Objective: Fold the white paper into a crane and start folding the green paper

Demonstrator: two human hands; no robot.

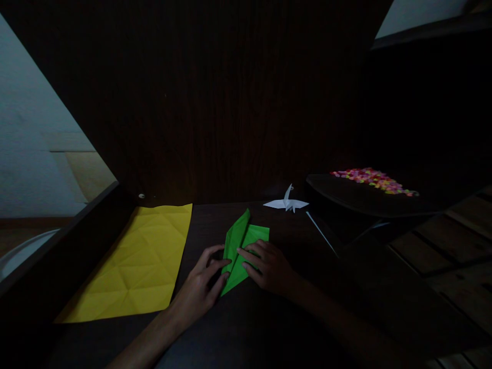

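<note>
A sheet of green origami paper [250, 237], partly folded, lies on the dark tabletop between my hands. A long flap along its left side is creased and stands slightly raised, coming to a point at the top. My left hand [203, 279] grips the paper's left edge, thumb near the bottom corner and index finger on the flap. From the other side, my right hand [269, 264] has bent fingers on the paper, with fingertips at the fold. The paper's underside is hidden.
Creased yellow paper [142, 261] lies at the left. Toward the back rests a white folded paper bird [288, 204], with a thin white strip [322, 233] to its right. Small colourful pieces [374, 179] sit on a dark surface at right. A dark upright panel [238, 102] stands behind.
</note>
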